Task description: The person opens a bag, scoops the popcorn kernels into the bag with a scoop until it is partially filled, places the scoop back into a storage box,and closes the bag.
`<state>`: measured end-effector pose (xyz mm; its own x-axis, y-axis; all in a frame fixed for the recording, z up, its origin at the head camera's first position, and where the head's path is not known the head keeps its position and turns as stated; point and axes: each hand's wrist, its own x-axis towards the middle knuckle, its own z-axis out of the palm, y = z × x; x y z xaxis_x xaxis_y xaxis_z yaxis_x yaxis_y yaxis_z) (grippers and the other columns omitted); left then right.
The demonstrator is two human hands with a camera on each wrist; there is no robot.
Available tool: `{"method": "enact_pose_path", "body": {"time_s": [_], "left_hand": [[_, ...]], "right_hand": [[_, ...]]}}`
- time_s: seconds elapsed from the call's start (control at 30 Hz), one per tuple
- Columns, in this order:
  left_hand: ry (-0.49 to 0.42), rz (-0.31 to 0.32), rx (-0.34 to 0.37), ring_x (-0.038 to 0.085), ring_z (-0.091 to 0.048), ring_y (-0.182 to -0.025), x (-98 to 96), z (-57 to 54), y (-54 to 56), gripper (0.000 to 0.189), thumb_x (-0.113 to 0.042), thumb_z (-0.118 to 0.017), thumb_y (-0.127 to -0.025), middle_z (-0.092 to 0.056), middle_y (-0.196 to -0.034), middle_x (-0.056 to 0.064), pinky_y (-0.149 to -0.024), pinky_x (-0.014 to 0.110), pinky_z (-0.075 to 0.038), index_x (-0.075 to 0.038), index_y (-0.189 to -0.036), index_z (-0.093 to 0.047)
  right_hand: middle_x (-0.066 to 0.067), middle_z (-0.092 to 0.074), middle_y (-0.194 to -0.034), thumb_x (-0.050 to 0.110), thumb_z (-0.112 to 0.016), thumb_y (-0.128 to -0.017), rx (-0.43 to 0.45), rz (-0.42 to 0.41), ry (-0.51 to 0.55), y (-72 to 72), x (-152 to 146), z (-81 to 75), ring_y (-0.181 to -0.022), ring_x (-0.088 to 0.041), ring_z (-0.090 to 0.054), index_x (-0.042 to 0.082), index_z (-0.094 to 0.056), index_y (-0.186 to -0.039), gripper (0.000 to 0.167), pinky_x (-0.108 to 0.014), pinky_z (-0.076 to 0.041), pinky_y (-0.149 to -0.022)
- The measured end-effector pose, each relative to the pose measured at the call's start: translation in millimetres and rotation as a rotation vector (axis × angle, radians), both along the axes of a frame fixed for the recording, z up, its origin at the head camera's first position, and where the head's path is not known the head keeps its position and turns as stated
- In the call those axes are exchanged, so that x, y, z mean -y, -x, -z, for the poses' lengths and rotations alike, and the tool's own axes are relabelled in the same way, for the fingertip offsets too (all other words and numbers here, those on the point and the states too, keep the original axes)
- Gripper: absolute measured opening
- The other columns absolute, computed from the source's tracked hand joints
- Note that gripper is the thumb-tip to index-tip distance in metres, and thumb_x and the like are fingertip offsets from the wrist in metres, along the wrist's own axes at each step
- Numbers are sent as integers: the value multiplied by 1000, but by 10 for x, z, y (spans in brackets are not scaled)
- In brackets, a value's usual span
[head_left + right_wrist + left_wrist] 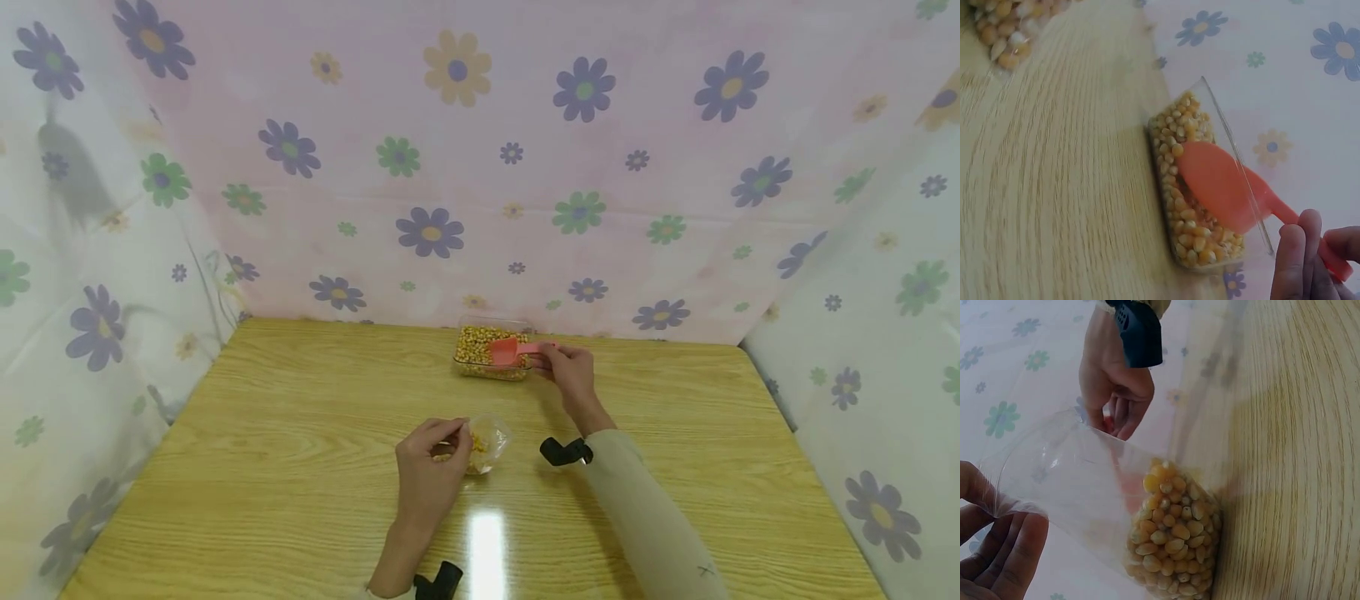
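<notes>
My right hand (572, 375) grips the handle of a coral-pink scoop (506, 352). The scoop's bowl (1216, 181) dips into corn kernels in a clear rectangular container (491, 372). With thumb and fingers my left hand (433, 462) pinches the top edge of a clear plastic bag (491, 437). The bag stands on the table, its lower part filled with corn kernels (1175, 537). In the left wrist view, the left fingers (1019, 550) hold the bag's rim at the left, and the right hand (1116, 381) shows beyond the bag.
A wood-grain table (315, 433) lies under everything. Flower-printed cloth (510, 183) rises behind the container and along both sides. Black wrist mounts (564, 452) sit on both forearms. The container stands near the table's back edge, the bag in front of it.
</notes>
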<state>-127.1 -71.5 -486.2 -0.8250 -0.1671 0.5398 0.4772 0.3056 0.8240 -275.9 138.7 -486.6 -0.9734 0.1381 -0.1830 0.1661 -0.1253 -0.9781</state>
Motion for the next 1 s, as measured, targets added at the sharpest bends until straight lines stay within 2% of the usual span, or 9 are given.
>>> {"method": "enact_pose_path", "body": {"time_s": [0.23, 0.37, 0.57, 0.63, 0.83, 1.0], "left_hand": [[2, 0, 1, 8, -67, -68, 2, -12, -1, 12, 4, -72, -89, -71, -81, 1, -58, 24, -60, -2, -95, -81], [-2, 2, -6, 8, -66, -68, 5, -7, -3, 12, 5, -72, -89, -71, -80, 1, -58, 23, -59, -2, -94, -81], [-10, 2, 7, 8, -67, -69, 13, -14, -14, 12, 4, -72, -89, -71, -81, 1, -58, 24, -60, -3, -95, -81], [-10, 3, 15, 8, -67, -69, 14, -18, -19, 12, 4, -72, -90, -71, -81, 1, -59, 25, -60, -3, -95, -81], [-10, 2, 4, 9, -67, -69, 8, -1, -24, 12, 3, -72, -91, -71, -81, 0, -59, 25, -60, -3, -96, -81], [-9, 4, -11, 9, -67, -69, 5, 22, -26, 11, 5, -72, -90, -71, -81, 1, -59, 23, -59, 1, -95, -80]], "right_hand": [[1, -75, -79, 14, -61, -103, 115, 14, 123, -8, 21, 25, -74, -7, -73, -9, -64, -129, 34, -37, -57, -94], [0, -75, -77, 10, -61, -102, 115, 52, 205, -34, 11, 34, -74, -8, -74, -8, -65, -125, 29, -34, -59, -91], [-1, -75, -74, 9, -63, -101, 143, 96, 388, -70, -6, 39, -70, -8, -73, 2, -72, -106, 13, -27, -60, -85], [-2, -76, -75, 10, -61, -103, 149, 97, 444, -86, -10, 54, -70, -8, -73, 2, -71, -107, 14, -26, -60, -85], [-1, -77, -79, 13, -56, -106, 144, 81, 563, -130, -3, 116, -71, -5, -71, 1, -62, -125, 23, -20, -59, -83], [-1, -78, -81, 14, -55, -106, 128, 75, 619, -146, 9, 161, -67, -4, -69, 6, -69, -110, 17, -18, -59, -75]]}}
